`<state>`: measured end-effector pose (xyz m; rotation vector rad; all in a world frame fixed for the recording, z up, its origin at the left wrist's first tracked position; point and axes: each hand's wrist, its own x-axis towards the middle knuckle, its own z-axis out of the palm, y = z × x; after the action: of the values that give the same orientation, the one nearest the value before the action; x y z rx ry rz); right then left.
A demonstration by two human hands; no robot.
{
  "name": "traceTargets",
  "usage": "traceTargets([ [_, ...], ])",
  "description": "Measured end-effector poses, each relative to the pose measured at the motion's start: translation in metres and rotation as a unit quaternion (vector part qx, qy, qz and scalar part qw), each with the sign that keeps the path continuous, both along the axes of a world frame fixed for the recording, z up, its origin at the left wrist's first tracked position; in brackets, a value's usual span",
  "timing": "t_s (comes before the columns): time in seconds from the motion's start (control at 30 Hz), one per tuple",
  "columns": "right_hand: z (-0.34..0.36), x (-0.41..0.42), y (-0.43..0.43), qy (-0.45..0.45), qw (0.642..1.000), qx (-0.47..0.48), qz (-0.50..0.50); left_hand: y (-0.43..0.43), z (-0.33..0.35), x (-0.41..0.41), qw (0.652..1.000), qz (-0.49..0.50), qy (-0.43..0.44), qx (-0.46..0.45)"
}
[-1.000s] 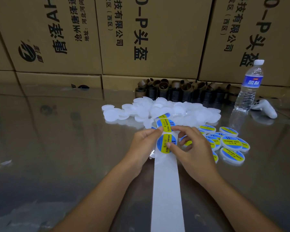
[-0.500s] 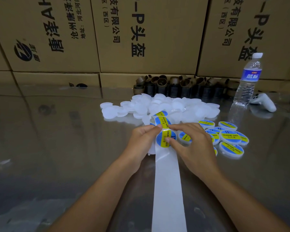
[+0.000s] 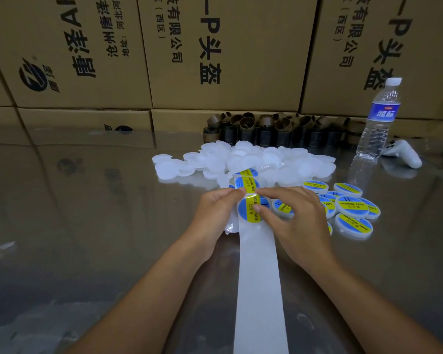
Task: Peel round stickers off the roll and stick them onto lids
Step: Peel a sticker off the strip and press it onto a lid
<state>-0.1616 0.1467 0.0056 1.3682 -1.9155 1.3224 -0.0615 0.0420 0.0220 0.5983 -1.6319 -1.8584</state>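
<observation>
A white backing strip (image 3: 260, 282) runs from the bottom edge up to my hands, carrying blue and yellow round stickers (image 3: 246, 183) at its far end. My left hand (image 3: 215, 213) grips the strip's left edge, with a white lid (image 3: 231, 227) partly hidden under it. My right hand (image 3: 294, 218) pinches the nearest sticker (image 3: 250, 210) with thumb and forefinger. A heap of bare white lids (image 3: 243, 162) lies just beyond. Several lids with stickers on them (image 3: 351, 208) lie to the right of my right hand.
Everything sits on a shiny metal table (image 3: 87, 213). Cardboard boxes (image 3: 215, 52) wall off the back. A row of brown cardboard cores (image 3: 274, 129) stands before them. A water bottle (image 3: 379, 121) and a white controller (image 3: 404, 155) stand at the far right.
My hands and the strip have stayed nearly in place. My right thumb has shifted on the nearest sticker, and the view has tilted slightly.
</observation>
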Motion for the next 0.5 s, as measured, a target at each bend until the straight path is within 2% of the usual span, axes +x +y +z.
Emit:
traceTargets([
  [0.33, 0.0041, 0.0023, 0.0008, 0.077, 0.997, -0.011, -0.003, 0.0004, 0.0031, 0.0000, 1.000, 0.016, -0.017, 0.007],
  [0.5, 0.0041, 0.0034, 0.0013, 0.026, 0.999, -0.003, 0.035, -0.0003, 0.0015, -0.0001, 1.000, 0.009, -0.017, -0.002],
])
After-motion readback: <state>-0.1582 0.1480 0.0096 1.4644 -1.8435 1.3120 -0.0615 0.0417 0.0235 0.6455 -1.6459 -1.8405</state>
